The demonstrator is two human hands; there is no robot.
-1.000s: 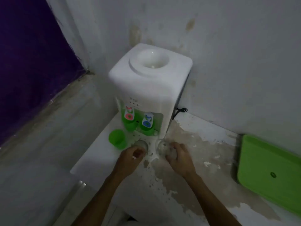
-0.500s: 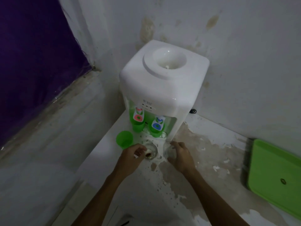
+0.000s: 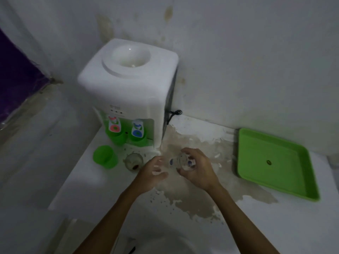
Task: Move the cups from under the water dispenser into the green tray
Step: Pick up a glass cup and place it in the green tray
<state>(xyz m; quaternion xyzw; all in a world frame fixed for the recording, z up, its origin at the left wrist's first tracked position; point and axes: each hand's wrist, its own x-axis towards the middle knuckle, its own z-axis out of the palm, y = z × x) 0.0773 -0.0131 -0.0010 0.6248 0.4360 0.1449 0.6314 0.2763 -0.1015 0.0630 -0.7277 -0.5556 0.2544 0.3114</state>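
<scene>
Nothing sits in the green tray (image 3: pixel 275 180) yet: the right hand (image 3: pixel 199 169) grips one clear cup (image 3: pixel 183 162), the left hand (image 3: pixel 152 173) hangs open and empty, and a second glass cup (image 3: pixel 133 160), the green cup (image 3: pixel 105 156) and seemingly two more under the water dispenser (image 3: pixel 128 85) taps remain at left.

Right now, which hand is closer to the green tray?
Right. The right hand, holding a clear glass cup, is on the side of the green tray; the left hand, open, is farther away, beside the other glass.

Dim, soft, wide-angle bend at edges
</scene>
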